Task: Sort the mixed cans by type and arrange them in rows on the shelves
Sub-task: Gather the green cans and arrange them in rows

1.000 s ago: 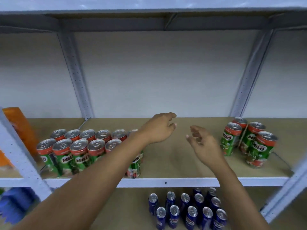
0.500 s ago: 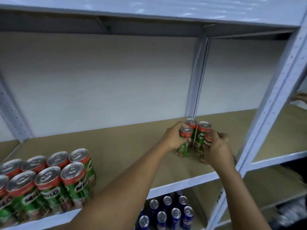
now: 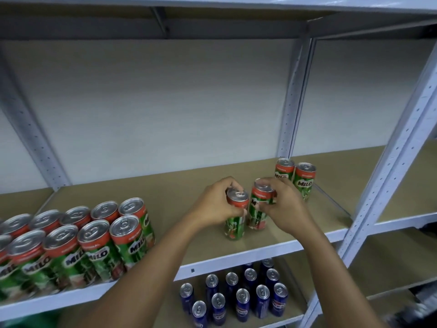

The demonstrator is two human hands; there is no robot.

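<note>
Head view, the only one: sorting looks well along but not finished. The big block of green cans [image 3: 78, 242] stands in two rows at the left of the middle shelf [image 3: 236, 256]; blue cans [image 3: 238, 297] sit grouped on the shelf below, also in rough rows. Left to do, by my read: four green cans at the right end are well apart from the main block. Two of them are in hand now. The left hand [image 3: 212, 205] wraps the top of one can [image 3: 235, 216], fingers curled round the rim and upper body; the right hand [image 3: 281, 204] grips a second can [image 3: 259, 204] just beside it, the two cans nearly touching near the shelf's front edge. Can't tell if they're lifted or resting on the board. Two more green cans [image 3: 295, 178] stand untouched at the back by the upright post [image 3: 290, 110]. Labels: green cans read "MILO", w/ small "ORIGINAL" on the red band at the top. Blue-can logos are too small and blurred to read. No other legible writing.
</note>
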